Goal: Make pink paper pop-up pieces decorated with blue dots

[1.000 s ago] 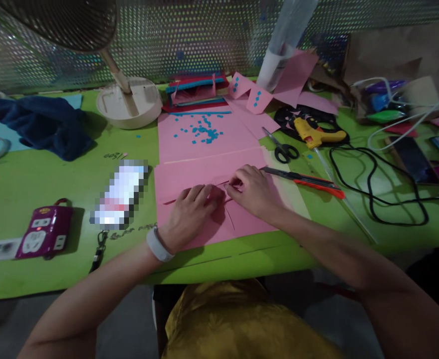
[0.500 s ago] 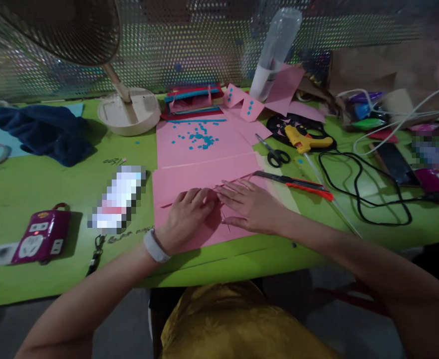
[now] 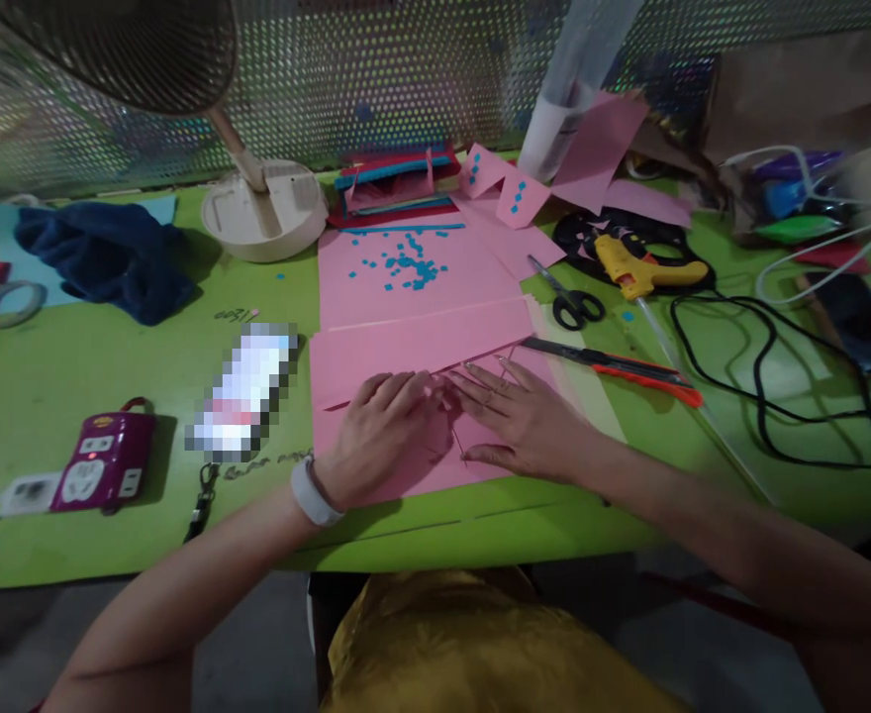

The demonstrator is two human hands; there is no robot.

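Observation:
Both hands meet at the pink paper (image 3: 376,337) in front of me. My left hand (image 3: 376,431), with a pale band at the wrist, has its fingers curled together at the edge of a pink piece. Its fingertips are partly hidden. Flat on the paper rests my right hand (image 3: 521,421), fingers spread and thumb apart. Thin lines show on the pink paper between the hands. Past the right fingertips lies a red-and-black cutter knife (image 3: 614,368). Black-handled scissors (image 3: 576,309) are just behind it. Small blue paper squares (image 3: 413,265) are scattered on the pink sheet beyond.
A phone (image 3: 246,386) and purple power socket (image 3: 101,465) lie left, before dark blue cloth (image 3: 101,257). The fan base (image 3: 287,218) stands behind. To the right are a yellow glue gun (image 3: 643,267) and black cord (image 3: 762,401); a bottle (image 3: 550,129) leans at the back.
The view has shifted, so the things on the table appear displaced. Both hands stay on the pink paper, and the right hand's fingers have spread slightly.

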